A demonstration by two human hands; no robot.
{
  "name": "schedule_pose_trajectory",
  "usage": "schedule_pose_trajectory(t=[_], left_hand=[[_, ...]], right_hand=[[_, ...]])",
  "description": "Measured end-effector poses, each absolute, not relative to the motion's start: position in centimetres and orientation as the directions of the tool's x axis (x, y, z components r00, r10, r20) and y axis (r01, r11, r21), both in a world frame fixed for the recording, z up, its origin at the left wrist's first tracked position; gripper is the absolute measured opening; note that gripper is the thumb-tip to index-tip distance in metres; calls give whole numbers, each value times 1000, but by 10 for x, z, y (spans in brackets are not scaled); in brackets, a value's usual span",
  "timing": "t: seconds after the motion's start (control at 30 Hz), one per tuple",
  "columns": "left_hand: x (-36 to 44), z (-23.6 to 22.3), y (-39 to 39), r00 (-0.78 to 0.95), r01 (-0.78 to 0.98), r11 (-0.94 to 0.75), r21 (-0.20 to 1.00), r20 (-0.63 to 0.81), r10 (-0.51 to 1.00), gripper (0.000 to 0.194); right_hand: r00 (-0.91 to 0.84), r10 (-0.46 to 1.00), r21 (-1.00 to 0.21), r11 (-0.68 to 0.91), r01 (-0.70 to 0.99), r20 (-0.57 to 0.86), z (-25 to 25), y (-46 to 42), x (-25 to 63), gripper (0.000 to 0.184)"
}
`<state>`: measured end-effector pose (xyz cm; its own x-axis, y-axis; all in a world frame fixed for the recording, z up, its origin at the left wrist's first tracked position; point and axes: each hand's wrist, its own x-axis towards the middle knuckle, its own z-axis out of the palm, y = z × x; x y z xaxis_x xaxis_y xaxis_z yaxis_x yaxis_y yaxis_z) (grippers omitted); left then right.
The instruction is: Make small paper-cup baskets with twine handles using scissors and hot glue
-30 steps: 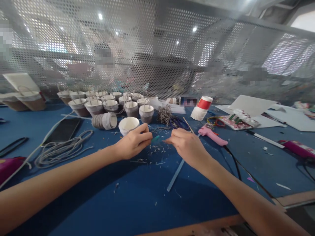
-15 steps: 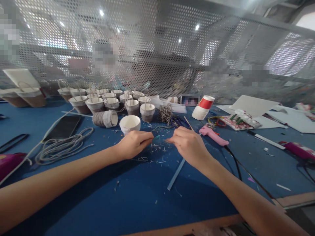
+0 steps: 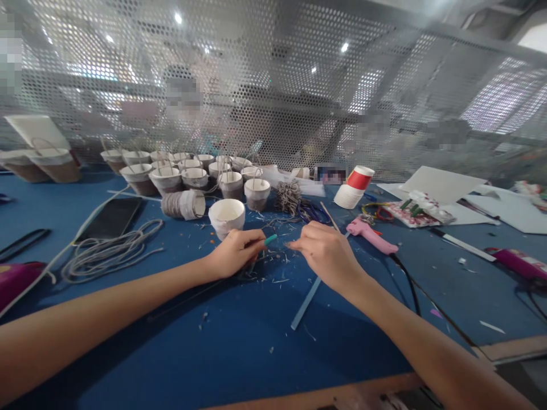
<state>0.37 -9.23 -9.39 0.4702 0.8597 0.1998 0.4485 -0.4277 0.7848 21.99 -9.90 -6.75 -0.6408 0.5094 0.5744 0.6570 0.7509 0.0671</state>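
My left hand [image 3: 235, 254] rests on the blue table [image 3: 239, 347], fingers curled round a thin tool with a teal tip [image 3: 270, 240] that sticks out to the right. My right hand [image 3: 327, 255] faces it a short way off, thumb and fingers pinched on something too small to make out. Bits of cut twine [image 3: 273, 263] lie scattered between and below the two hands. A white paper cup [image 3: 227, 217] stands just behind my left hand.
Several twine-wrapped cups with handles [image 3: 194, 177] stand at the back, a stack lying beside them [image 3: 183, 204]. A phone [image 3: 110, 218] and coiled cord [image 3: 106, 253] lie left. A pink glue gun [image 3: 370, 234], red-and-white cups [image 3: 354, 187] and white sheets [image 3: 444, 183] lie right. Perforated metal screen behind.
My left hand has shifted its grip, so the teal tip now shows clear of the fingers. The right hand has hardly moved.
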Motion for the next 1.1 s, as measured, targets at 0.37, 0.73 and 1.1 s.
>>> schedule_pose_trajectory(t=[0.37, 0.73, 1.1], left_hand=[[9, -77, -99, 389, 488, -94, 868, -120, 913, 23], [6, -65, -103, 371, 601, -215, 770, -30, 928, 20], [9, -69, -103, 462, 454, 9, 891, -244, 853, 19]], right_hand=[[-626, 489, 105, 731, 674, 608, -65, -103, 216, 31], [-709, 515, 81, 780, 621, 482, -63, -107, 214, 23], [-717, 500, 170, 750, 639, 486, -63, -106, 213, 32]])
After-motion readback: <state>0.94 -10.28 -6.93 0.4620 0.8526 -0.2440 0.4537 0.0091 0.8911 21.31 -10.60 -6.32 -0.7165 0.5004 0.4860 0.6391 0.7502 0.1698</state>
